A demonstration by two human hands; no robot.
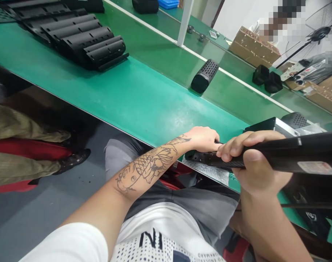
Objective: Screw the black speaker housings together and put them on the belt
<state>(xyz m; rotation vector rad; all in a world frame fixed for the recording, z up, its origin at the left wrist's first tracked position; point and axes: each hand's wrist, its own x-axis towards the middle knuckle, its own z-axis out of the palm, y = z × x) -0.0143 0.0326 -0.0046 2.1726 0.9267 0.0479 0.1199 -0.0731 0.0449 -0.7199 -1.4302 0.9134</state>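
Head: black piece (296,154), green table (144,105), grey floor (40,214).

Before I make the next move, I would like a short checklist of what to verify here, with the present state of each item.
1. Right hand wrapped around the long black object: ok.
2. Left hand grip secure: cannot tell, its fingers are mostly hidden.
3. Whole long black object in view: not ok, it runs out of the picture at the right.
4. Sticker on it readable: not ok, the print is too blurred.
5. Perforated black cylinder apart from both hands: ok.
6. Curved black pieces on the green table apart from both hands: ok.
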